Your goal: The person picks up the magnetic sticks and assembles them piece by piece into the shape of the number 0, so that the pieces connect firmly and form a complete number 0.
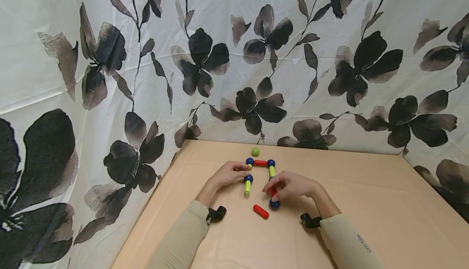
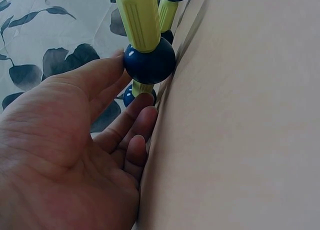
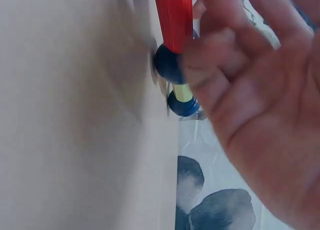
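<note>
In the head view, blue balls and short rods are joined in a frame with an open near side. My left hand (image 1: 231,173) is at its left side. In the left wrist view its thumb and fingers pinch a blue ball (image 2: 150,61), with a yellow-green rod (image 2: 138,20) sticking out toward the camera. My right hand (image 1: 293,188) is on the right side, thumb and fingers around a red rod (image 3: 175,20) just by its end blue ball (image 3: 169,64); its exact contact is blurred. A red rod (image 1: 260,163) spans the far side.
A loose red rod (image 1: 261,211) lies nearer the person, between the forearms. Beyond the frame sits a green ball (image 1: 255,151). The tan table (image 1: 366,204) meets a white floral cloth (image 1: 227,110) at the back and left.
</note>
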